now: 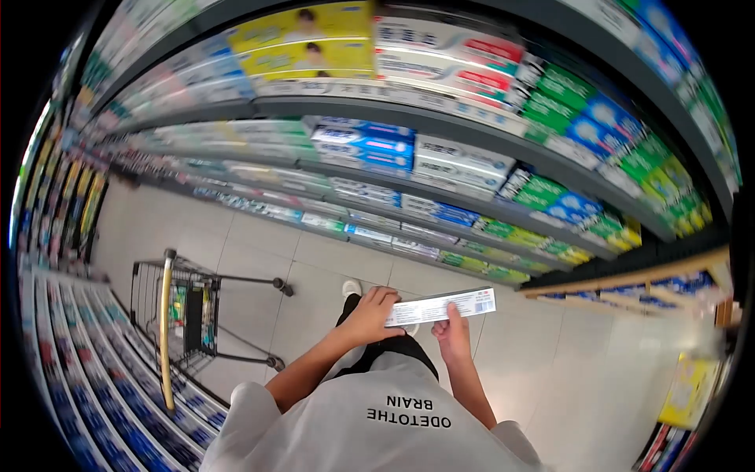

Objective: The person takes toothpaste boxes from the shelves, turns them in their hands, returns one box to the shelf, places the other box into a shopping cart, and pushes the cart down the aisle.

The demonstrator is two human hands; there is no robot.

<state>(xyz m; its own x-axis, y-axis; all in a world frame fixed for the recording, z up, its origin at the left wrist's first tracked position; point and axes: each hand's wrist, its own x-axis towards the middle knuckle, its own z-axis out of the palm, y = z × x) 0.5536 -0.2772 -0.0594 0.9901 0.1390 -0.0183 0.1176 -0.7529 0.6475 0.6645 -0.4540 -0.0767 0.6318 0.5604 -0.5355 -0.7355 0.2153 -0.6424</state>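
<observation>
A long, narrow white toothpaste box (432, 307) with small print and a barcode at its right end is held level in front of my body. Wrapped around its left end is my left hand (371, 316), fingers over the top edge and thumb below. My right hand (453, 333) grips the lower edge nearer the right end, with the thumb on the printed face and the other fingers curled. The small print is too fine to read.
Shelves (464, 182) of toothpaste boxes curve across the front and right. A black wire shopping cart (206, 315) with a pale handle stands on the tiled floor (314, 256) to my left. Racks (102, 370) line the far left, and a yellow box (686, 389) is at lower right.
</observation>
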